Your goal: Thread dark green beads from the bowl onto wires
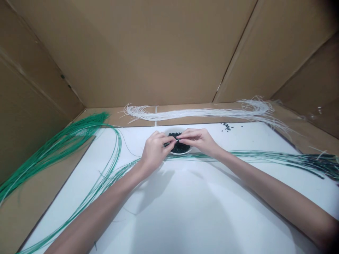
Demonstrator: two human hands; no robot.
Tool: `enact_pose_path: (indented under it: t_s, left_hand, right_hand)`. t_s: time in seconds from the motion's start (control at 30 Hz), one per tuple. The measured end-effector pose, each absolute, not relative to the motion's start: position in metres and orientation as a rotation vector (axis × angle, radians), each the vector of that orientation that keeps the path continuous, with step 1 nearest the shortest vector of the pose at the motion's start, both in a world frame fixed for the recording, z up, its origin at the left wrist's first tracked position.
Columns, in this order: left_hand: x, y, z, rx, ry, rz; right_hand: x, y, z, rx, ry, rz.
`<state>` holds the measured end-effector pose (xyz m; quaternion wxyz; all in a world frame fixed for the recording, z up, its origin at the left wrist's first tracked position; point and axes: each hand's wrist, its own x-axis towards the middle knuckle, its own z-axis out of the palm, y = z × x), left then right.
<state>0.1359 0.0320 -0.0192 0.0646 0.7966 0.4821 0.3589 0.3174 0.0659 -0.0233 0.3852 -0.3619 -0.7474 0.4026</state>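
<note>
My left hand [156, 148] and my right hand [197, 140] meet over a white bowl [182, 153] filled with small black beads [180, 147]. Thumb and fingers of the left are pinched on a thin green strand [177, 140], whose tip shows pale between the two hands. The right hand's fingertips close around the same spot; a tiny piece there is too small to make out. Long green strands [127, 164] pass under both wrists across the white board. Toward their right end, many carry dark beads [315, 160].
Cardboard walls [159, 53] surround the white board [180, 211]. At the back lies a bundle of white strands [201, 113]. A thick green bundle [60, 144] rests on the left, and loose black beads [227, 127] are scattered right of the bowl.
</note>
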Motion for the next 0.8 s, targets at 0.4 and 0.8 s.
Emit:
enact_pose_path:
  t_s: [0.4, 0.8]
  left_hand:
    - [0.136, 0.033, -0.024, 2.686, 1.468, 0.980]
    - [0.138, 0.030, -0.019, 2.538, 1.478, 1.085]
  right_hand:
    - [0.316, 0.063, -0.024, -0.839, -2.229, 0.380]
    - [0.316, 0.061, -0.014, -0.924, -2.208, 0.447]
